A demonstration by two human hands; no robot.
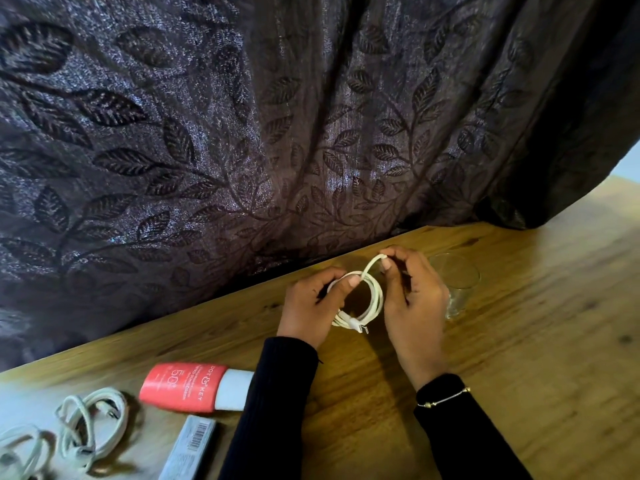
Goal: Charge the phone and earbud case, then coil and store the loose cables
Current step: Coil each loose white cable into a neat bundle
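A white cable (374, 299) is wound into a small coil above the wooden table (519, 358), held between both hands. My left hand (311, 306) grips the coil's left side, thumb pressed on its top. My right hand (412, 299) pinches the cable's loose end, which arcs up over the coil. One connector sticks out at the coil's bottom. Two more coiled white cables (91, 424) (20, 452) lie at the table's near left corner. No phone or earbud case shows.
A clear glass (460, 282) stands just right of my right hand. A red and white tube (194, 386) and a grey barcoded box (190, 448) lie near my left sleeve. A dark leaf-patterned curtain (242, 133) hangs along the table's far edge.
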